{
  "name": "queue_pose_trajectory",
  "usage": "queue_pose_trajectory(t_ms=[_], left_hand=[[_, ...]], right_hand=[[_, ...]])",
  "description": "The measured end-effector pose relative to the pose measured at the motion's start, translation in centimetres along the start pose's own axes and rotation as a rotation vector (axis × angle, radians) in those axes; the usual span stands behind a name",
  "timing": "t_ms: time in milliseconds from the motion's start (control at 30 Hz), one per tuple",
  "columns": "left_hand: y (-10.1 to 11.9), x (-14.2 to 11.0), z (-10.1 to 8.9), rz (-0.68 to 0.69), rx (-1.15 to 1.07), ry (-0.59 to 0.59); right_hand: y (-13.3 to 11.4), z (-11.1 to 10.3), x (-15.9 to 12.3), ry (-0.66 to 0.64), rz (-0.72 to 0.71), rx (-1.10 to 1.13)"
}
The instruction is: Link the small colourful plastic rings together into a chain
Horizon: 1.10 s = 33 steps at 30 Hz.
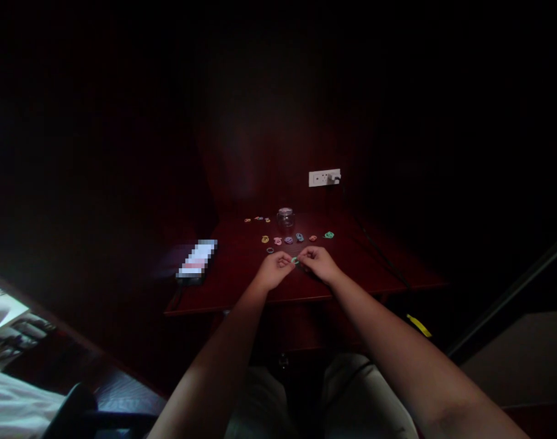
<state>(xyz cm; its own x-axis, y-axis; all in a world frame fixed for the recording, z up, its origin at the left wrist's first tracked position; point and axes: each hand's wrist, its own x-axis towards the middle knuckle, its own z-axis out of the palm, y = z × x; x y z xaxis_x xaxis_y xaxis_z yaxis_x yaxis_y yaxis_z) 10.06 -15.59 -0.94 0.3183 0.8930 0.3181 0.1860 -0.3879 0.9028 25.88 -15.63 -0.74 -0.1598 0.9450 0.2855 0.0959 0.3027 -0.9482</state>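
Note:
My left hand (274, 269) and my right hand (318, 262) meet over the dark red table (241, 286), both with fingers pinched on one small pale green ring (295, 261) held between them. Just beyond the hands lie several small coloured rings (288, 239) scattered on the tabletop. A small glass jar (286, 217) stands upright behind them, with a few more rings (258, 219) to its left.
A phone with a lit screen (197, 260) lies at the table's left edge. A white wall socket (324, 177) with a plug sits above the table, its dark cable (379, 253) running down the right side. The room is very dark. Bedding (8, 329) shows at lower left.

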Motion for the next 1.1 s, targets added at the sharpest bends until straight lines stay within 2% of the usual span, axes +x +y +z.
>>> queue_pose_trajectory(t_ms=[300, 700, 933, 1100], left_hand=[[-0.05, -0.02, -0.15, 0.011, 0.073, 0.024], [-0.09, 0.05, -0.07, -0.010, 0.081, 0.010], [0.16, 0.02, -0.03, -0.007, 0.084, 0.003], [0.22, 0.00, -0.01, -0.009, 0.094, -0.011]], right_hand=[[0.51, -0.05, 0.15, -0.007, -0.014, -0.003], [0.13, -0.13, 0.09, 0.060, -0.004, 0.023], [-0.03, -0.13, -0.11, -0.045, -0.028, -0.035], [0.27, -0.20, -0.03, -0.040, -0.027, -0.053]])
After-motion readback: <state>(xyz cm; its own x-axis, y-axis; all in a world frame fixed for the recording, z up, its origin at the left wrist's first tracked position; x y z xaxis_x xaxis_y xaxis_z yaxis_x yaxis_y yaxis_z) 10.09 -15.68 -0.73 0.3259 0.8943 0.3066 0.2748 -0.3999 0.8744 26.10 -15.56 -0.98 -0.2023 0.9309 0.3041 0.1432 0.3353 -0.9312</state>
